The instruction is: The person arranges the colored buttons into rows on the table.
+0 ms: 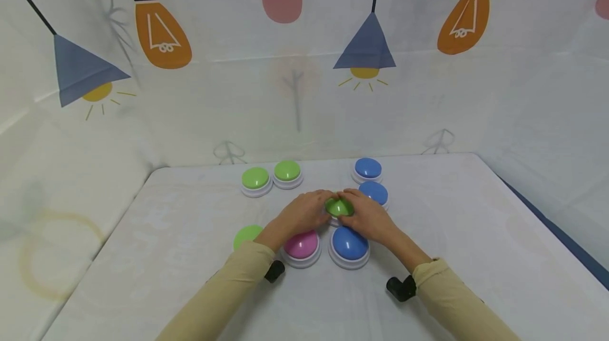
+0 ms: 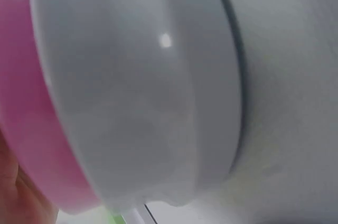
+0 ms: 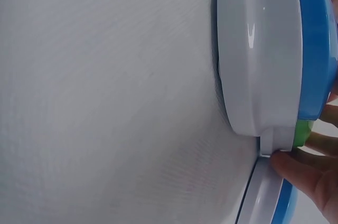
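Note:
A green dome push button [image 1: 339, 207] on a white base sits between my two hands. My left hand [image 1: 306, 213] grips its left side, and my right hand [image 1: 370, 218] curls its fingers and thumb around the right. Under the left wrist is a pink push button [image 1: 301, 245], which fills much of the left wrist view with its white base [image 2: 132, 86]. A blue push button [image 1: 350, 243] stands just in front of the right hand. Another blue button [image 1: 373, 192] is partly hidden behind that hand. In the right wrist view, a thumb [image 3: 301, 174] reaches the bases.
Two green buttons, one on the left [image 1: 255, 178] and one beside it [image 1: 287, 171], stand at the back. A blue button [image 1: 368, 168] is at the back right. The left forearm partly covers another green button [image 1: 247, 235]. A patterned curtain [image 1: 228, 103] rises behind the white table [image 1: 476, 224].

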A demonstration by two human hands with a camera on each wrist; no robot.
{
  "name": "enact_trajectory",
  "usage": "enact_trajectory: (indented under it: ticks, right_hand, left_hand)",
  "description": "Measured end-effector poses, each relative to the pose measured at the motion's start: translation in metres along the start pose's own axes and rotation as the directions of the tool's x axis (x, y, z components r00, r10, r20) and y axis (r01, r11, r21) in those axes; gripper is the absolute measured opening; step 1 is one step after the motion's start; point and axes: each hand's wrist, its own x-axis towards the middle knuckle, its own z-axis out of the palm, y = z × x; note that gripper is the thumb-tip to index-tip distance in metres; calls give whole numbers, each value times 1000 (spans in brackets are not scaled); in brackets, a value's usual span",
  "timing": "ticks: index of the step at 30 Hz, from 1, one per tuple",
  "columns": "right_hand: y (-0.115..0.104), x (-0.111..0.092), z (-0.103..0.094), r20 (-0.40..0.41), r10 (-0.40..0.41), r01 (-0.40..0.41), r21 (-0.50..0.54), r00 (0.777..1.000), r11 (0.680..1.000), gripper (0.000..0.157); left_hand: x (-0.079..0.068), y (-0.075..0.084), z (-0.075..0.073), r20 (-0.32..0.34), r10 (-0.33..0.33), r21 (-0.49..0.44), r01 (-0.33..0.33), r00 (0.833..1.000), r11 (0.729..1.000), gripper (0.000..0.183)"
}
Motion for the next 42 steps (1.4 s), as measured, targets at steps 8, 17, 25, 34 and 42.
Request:
enact_trajectory:
  ticks: [8,17,25,34,42]
  right_hand:
    - [-2,2,0,-11,0,0,-28,1000,1000,56]
    - [-4,1,-9,-36,-17,17,-3,999,1000,59]
    - [-6,-3,-24,-69,-44,45,24,997,999,58]
    - [-11,-16,-43,-92,-24,25,15,996,1000,56]
    - [-11,-35,-56,-117,-57,61,35,991,998,52]
  left_hand:
    - [-4,-1,-1,-33,34,0,-34,999,999,50]
    - [-8,2,-4,-83,71,13,-71,994,997,48]
    - [-11,7,-6,-210,179,37,-175,961,984,43]
    - [-12,22,-13,-251,212,51,-206,944,977,45]
    - [-14,38,-14,-312,290,113,-267,905,957,40]
